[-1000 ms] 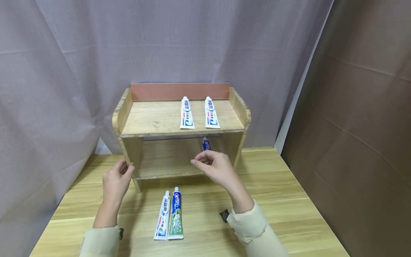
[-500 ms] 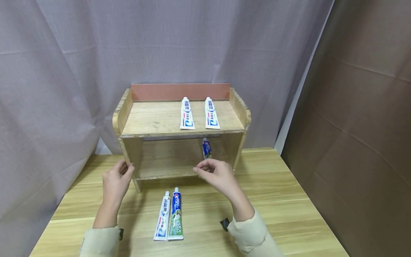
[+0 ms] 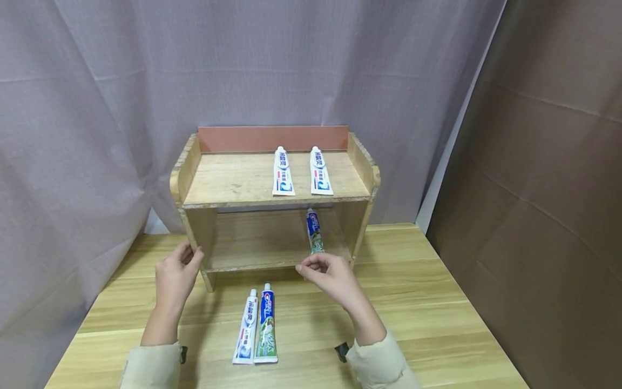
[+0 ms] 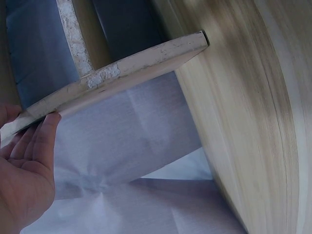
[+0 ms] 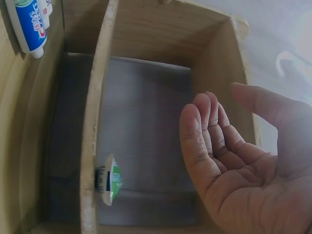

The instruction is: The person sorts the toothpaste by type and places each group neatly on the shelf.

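Note:
My left hand [image 3: 177, 273] holds the front edge of the left side panel [image 4: 131, 63] of a small wooden shelf [image 3: 233, 205], thumb on one face and fingers on the other. My right hand [image 3: 332, 276] is in front of the lower board with nothing in it; the right wrist view shows its fingers loosely bent and the thumb apart. Just behind it, a blue and green toothpaste tube [image 3: 313, 229] lies on the lower board, cap to the back. From the right wrist, only the flat end of that toothpaste tube [image 5: 112, 180] shows.
Two white toothpaste tubes [image 3: 283, 173] lie side by side on the top board. In front of the shelf, a white toothpaste tube [image 3: 247, 329] and a blue-green toothpaste tube [image 3: 266, 327] lie together on the wooden table [image 3: 413, 313]. Grey curtains [image 3: 272, 65] hang behind.
My right hand has drawn back toward me and down, away from the lower board, uncovering more of the toothpaste tube there. My left hand has stayed put.

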A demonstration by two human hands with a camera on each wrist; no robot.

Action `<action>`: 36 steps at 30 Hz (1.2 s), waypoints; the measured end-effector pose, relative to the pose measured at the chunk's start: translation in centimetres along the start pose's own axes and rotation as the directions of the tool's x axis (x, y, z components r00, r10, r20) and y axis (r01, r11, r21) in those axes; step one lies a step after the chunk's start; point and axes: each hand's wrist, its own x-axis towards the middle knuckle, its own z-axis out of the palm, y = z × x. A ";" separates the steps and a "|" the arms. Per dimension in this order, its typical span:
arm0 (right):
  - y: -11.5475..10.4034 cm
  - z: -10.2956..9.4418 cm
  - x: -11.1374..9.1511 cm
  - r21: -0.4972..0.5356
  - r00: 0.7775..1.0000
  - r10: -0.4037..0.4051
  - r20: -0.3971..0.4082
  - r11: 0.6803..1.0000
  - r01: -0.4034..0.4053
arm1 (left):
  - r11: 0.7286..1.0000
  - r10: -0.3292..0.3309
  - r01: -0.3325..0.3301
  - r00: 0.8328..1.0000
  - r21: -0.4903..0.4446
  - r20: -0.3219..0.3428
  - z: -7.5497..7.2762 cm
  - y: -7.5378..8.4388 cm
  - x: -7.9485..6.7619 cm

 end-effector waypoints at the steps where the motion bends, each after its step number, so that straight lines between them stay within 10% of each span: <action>1: 0.1 0.1 -0.1 -0.001 1.000 0.004 -0.002 1.000 -0.004 | 1.000 -0.001 0.001 1.000 -0.001 0.002 0.0 0.0 0.0; 23: 2.5 1.2 -1.0 0.028 0.999 0.053 0.007 0.998 -0.053 | 1.000 0.013 -0.013 1.000 -0.020 -0.009 -0.1 0.3 -0.1; 36: 6.9 5.4 -0.8 0.046 0.990 0.107 0.087 0.993 -0.111 | 1.000 0.015 -0.015 1.000 -0.012 -0.007 0.0 0.0 0.1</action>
